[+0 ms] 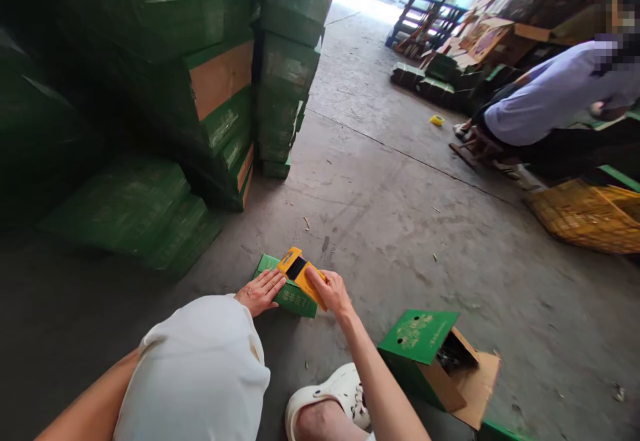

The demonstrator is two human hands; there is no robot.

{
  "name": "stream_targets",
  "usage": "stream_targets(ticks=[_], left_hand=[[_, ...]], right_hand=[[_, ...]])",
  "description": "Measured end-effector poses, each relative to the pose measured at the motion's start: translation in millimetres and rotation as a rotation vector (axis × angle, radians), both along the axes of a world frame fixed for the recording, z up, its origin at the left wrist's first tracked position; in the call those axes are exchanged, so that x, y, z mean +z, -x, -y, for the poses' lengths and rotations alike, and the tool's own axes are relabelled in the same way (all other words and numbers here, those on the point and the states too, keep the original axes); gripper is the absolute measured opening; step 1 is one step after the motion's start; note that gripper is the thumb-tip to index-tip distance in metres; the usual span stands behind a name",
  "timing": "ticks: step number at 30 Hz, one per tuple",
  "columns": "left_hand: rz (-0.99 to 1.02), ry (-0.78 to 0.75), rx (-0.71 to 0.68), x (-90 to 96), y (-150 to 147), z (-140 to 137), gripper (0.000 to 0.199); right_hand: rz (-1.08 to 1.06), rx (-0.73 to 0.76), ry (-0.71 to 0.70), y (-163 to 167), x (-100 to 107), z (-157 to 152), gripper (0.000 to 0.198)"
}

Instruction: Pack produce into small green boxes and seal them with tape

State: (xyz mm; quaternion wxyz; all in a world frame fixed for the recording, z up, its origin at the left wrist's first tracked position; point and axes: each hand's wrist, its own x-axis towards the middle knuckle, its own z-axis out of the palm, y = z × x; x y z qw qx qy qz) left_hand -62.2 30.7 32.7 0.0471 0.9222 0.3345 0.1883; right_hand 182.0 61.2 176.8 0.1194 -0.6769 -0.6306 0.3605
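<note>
A small green cardboard box [296,299] with pale printed characters lies on the floor in front of me. My left hand [261,291] rests flat on its left end, fingers stretched out. In my right hand [329,292] is a yellow handheld tool [295,267] with a dark middle section; its exact kind is unclear. The tool lies slantwise over the top of the box, its far end close to my left fingertips. To the right, another green box [417,337] stands with its brown inner flaps open and something dark inside.
Tall stacks of green boxes [287,67] rise at the left, with flat green cartons [130,207] beside them. A person [555,94] sits low at the right near a yellow basket [590,214]. A yellow roll [437,121] lies on the concrete floor. A dark pallet [425,24] stands farther back.
</note>
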Motion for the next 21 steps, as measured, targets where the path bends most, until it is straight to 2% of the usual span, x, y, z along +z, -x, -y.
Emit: stream_targets(ticks=[3, 7, 10, 13, 15, 17, 18, 21], left_hand=[[0.021, 0.052, 0.002, -1.2, 0, 0, 0.055], [-0.033, 0.150, 0.023, 4.7, -1, 0, 0.046], [-0.039, 0.226, 0.028, 12.8, 1, -1, 0.043], [0.064, 0.280, 0.009, 20.5, 14, 2, 0.043], [0.214, 0.362, 0.051, 25.8, 28, 5, 0.041], [0.427, 0.543, 0.202, 32.7, 40, 7, 0.044], [0.550, 0.689, 0.316, 37.1, 44, 5, 0.047], [0.924, 1.290, 0.620, 53.0, 44, -6, 0.060]], right_hand=[[-0.214, 0.114, 0.111, 0, -4, -11, 0.064], [-0.184, 0.142, 0.123, 12, -20, -15, 0.062], [-0.158, 0.171, 0.106, 15, -24, -13, 0.061], [-0.149, 0.186, 0.105, 13, -21, -10, 0.059], [-0.133, 0.189, 0.108, 12, -18, -9, 0.058], [-0.130, 0.194, 0.119, 11, -18, -10, 0.058], [-0.128, 0.200, 0.125, 11, -19, -11, 0.058], [-0.102, 0.219, 0.138, 12, -20, -13, 0.059]])
